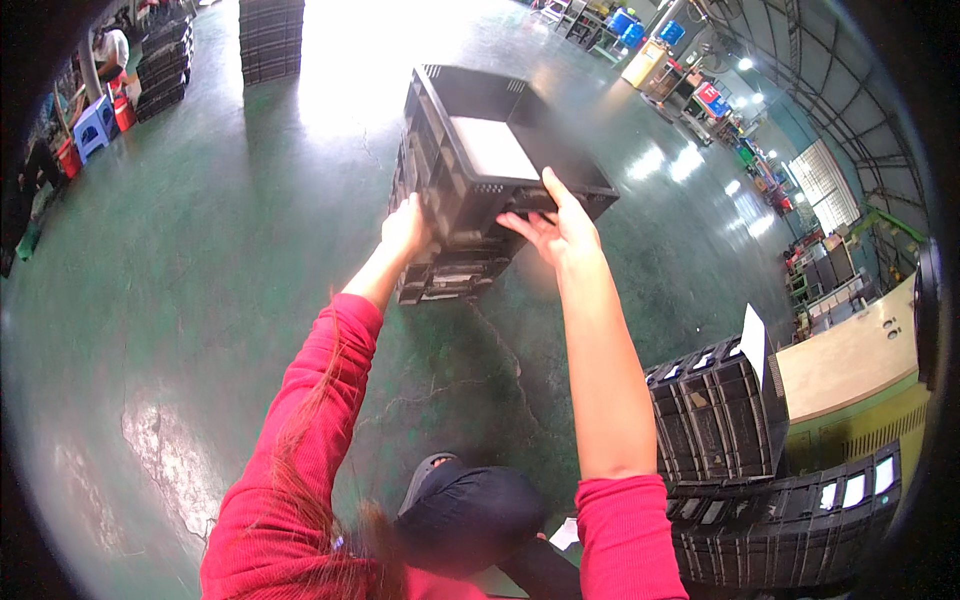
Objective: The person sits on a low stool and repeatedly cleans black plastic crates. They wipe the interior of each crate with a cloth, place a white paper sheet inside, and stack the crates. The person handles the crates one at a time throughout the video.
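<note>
An open-topped, rectangular black plastic crate (455, 185) is at the upper middle of the view, directly over a stack of similar black crates (455, 270); whether it rests fully on them I cannot tell. Inside it lies a flat white sheet (493, 148).

The left hand (406, 228) is partly closed about the crate's near left corner, its fingertips partly hidden. The right hand (560, 230) is half open and has hold of the near side, thumb up at the rim and fingers spread below it.

Around the stack runs a glossy, cracked green floor (300, 200). Nearer the person are a knee in dark trousers (485, 515) and a grey sandal (425, 478).

At lower right stand more ribbed black crates (715, 420) with white labels, beside a yellow-green cabinet with a pale beige top (850, 350). A tall black crate stack (270, 40) is at the upper left, and farther left are a blue plastic stool (95, 128), a red bucket (68, 158) and another person (112, 50).
</note>
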Motion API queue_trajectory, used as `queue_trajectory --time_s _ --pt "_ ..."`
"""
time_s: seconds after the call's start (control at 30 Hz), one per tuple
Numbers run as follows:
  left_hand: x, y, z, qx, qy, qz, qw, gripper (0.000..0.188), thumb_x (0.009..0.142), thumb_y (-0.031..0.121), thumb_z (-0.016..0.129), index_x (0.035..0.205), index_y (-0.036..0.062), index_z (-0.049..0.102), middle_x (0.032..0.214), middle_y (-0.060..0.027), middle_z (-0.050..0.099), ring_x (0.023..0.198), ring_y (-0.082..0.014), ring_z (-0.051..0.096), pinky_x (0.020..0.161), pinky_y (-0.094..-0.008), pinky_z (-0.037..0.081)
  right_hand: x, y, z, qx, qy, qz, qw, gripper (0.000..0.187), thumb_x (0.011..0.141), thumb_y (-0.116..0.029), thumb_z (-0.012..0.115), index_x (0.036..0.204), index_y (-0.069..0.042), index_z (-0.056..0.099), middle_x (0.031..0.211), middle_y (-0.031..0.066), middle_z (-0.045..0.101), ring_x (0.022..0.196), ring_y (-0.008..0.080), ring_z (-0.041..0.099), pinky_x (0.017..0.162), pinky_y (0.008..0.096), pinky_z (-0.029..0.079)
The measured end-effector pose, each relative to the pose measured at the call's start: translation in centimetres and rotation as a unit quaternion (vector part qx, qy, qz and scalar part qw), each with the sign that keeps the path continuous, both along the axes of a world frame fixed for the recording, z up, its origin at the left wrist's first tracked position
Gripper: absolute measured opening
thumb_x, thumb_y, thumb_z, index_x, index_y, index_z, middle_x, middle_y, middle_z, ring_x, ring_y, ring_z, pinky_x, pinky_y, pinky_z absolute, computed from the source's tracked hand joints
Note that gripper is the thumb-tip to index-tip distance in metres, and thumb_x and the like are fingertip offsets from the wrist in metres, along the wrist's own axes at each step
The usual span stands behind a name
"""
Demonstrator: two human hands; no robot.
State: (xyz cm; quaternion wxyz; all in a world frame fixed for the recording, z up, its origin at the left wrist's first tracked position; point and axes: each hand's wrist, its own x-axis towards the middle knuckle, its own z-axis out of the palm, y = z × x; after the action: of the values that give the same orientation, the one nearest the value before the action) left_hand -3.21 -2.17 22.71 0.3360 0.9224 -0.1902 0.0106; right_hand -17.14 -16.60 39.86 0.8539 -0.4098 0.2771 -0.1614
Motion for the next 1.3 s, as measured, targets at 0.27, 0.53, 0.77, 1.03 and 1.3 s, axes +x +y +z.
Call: queue_trajectory --time_s 0.27,0.53,0.77,1.03,1.3 --pt "0.1 0.0 -0.7 -0.010 -0.038 -0.006 0.999 0.061 0.076 0.026 0.070 0.124 0.0041 0.039 0.114 -0.0187 0.055 0.100 -0.0376 0.058 0.084 -0.0453 0.047 4.9 -0.3 -0.8 -0.043 0.021 0.003 0.999 0.088 0.078 -0.025 0.074 0.140 0.000 0.017 0.136 0.0307 0.021 0.088 0.0512 0.059 0.072 0.0544 0.058" --pt "0.1 0.2 -0.8 0.005 -0.023 -0.015 1.000 0.057 0.076 0.025 0.068 0.123 0.0057 0.041 0.114 -0.0171 0.056 0.102 -0.0367 0.058 0.085 -0.0442 0.048 8.7 -0.5 -1.5 -0.039 0.014 0.000 0.999 0.087 0.077 -0.029 0.075 0.140 -0.006 0.021 0.139 0.0275 0.017 0.098 0.0531 0.054 0.078 0.0599 0.053" --pt "-0.5 0.3 0.1 0.043 -0.033 0.009 0.999 0.056 0.075 0.017 0.067 0.125 0.0110 0.043 0.121 -0.0153 0.054 0.108 -0.0347 0.056 0.089 -0.0451 0.047 6.3 -1.7 -3.4 -0.187 -0.027 0.111 0.976 0.085 0.071 -0.050 0.075 0.129 0.003 0.043 0.126 0.0279 0.043 0.101 0.0405 0.059 0.076 0.0569 0.054" --pt "1.3 2.2 -4.4 0.060 -0.098 -0.069 0.991 0.092 0.073 0.039 0.073 0.143 0.0100 0.021 0.123 -0.0235 0.050 0.108 -0.0388 0.054 0.086 -0.0455 0.047 -17.0 -11.7 -5.0 -0.720 0.245 0.155 0.630 0.035 0.070 -0.041 0.071 0.089 -0.011 0.072 0.085 0.0117 0.069 0.086 0.0252 0.066 0.070 0.0369 0.053" --pt "-11.3 16.1 -16.8 0.102 0.438 -0.137 0.882 0.034 0.075 0.028 0.072 0.085 -0.0041 0.069 0.067 -0.0085 0.065 0.058 -0.0153 0.060 0.054 -0.0332 0.050 -45.6 -31.4 0.5 -0.659 0.650 -0.207 0.317 0.083 0.067 -0.029 0.081 0.135 -0.013 0.035 0.137 0.0159 0.039 0.134 0.0284 0.031 0.106 0.0577 0.027"
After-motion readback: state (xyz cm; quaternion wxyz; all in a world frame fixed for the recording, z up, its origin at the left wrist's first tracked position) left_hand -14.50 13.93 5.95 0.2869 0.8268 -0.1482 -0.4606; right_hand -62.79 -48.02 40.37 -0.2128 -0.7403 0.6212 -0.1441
